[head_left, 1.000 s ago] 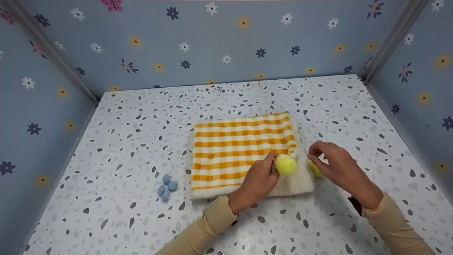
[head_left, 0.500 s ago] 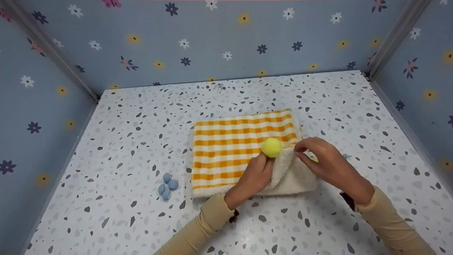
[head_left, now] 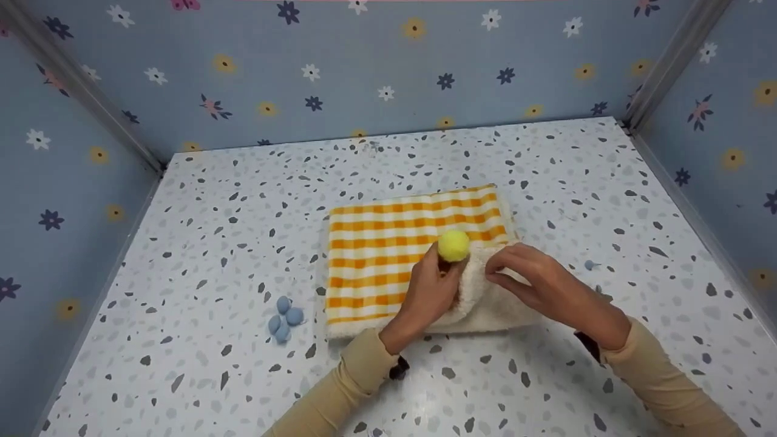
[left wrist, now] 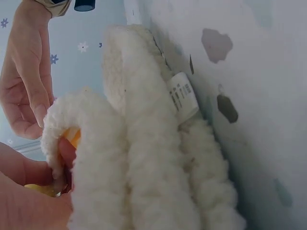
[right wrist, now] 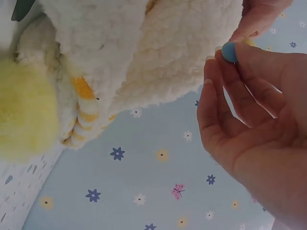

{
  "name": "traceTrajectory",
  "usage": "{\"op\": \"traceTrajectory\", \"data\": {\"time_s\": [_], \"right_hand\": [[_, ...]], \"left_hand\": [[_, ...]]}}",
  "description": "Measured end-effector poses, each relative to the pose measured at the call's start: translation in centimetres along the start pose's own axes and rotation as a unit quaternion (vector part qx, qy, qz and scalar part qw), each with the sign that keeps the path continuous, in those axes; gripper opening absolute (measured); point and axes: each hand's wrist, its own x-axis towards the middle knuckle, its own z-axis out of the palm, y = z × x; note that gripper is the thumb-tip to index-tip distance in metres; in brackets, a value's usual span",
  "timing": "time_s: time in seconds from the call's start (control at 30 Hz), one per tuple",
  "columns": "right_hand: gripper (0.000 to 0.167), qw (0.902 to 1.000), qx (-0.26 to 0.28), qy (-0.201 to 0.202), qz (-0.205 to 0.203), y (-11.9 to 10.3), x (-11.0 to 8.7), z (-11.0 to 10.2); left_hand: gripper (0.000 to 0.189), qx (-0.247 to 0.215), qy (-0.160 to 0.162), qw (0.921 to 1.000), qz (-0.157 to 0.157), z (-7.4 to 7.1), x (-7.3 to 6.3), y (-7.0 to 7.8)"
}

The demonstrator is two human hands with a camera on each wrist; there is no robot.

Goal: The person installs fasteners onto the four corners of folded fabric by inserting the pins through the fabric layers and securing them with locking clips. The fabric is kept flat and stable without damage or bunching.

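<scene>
A folded blanket (head_left: pixel 376 243), orange-and-white gingham with a cream fleece back, lies mid-table. My left hand (head_left: pixel 428 291) grips its lifted right corner, which is turned inward with the fleece showing; a yellow pom-pom (head_left: pixel 453 245) sits above those fingers. Just right of the fold is my right hand (head_left: pixel 540 282). Between its thumb and fingertips it pinches a blue round-headed pin (right wrist: pixel 229 51), whose thin shaft shows in the right wrist view. Fleece layers (left wrist: pixel 153 143) stack beside the left fingers. Another yellow pom-pom (right wrist: pixel 29 110) hangs near the right wrist camera.
Several blue round-headed pieces (head_left: pixel 294 316) cluster on the speckled table left of the blanket. A single blue piece (head_left: pixel 589 264) lies beyond the right hand. Flowered panels (head_left: pixel 364 67) border the table at the back and sides. A white label (left wrist: pixel 183 93) sticks out from the fleece.
My left hand has pulled the pom-pom corner up and leftward, folding it over to show fleece. My right hand has moved left, closer to the fold.
</scene>
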Motion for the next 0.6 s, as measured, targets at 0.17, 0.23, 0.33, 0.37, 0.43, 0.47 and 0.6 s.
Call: {"op": "traceTrajectory", "data": {"time_s": [0.17,0.23,0.33,0.37,0.43,0.47,0.6], "right_hand": [[0.028,0.9999,0.008,-0.006,-0.007,0.23,0.00,0.36],[0.030,0.9998,0.016,-0.007,-0.012,0.35,-0.03,0.44],[0.031,0.9993,0.034,-0.017,-0.004,0.53,-0.10,0.52],[0.032,0.9988,0.044,-0.021,0.000,0.61,-0.12,0.56],[0.031,0.9982,0.054,-0.024,0.007,0.72,-0.09,0.67],[0.029,0.9980,0.058,-0.022,0.010,0.78,-0.07,0.73],[0.024,0.9988,0.047,0.000,0.013,0.98,-0.01,1.01]], "left_hand": [[0.022,0.024,-0.002,0.9994,0.026,-0.01,-0.01,-0.16],[0.022,0.030,-0.006,0.9989,0.036,-0.04,-0.04,-0.22],[0.023,0.032,-0.014,0.9984,0.045,-0.10,-0.08,-0.25],[0.022,0.033,-0.016,0.9982,0.047,-0.15,-0.08,-0.21],[0.020,0.031,-0.023,0.9979,0.051,-0.20,-0.08,-0.21],[0.019,0.031,-0.026,0.9978,0.052,-0.21,-0.07,-0.20],[0.016,0.030,-0.032,0.9976,0.053,-0.22,0.00,-0.15]]}}
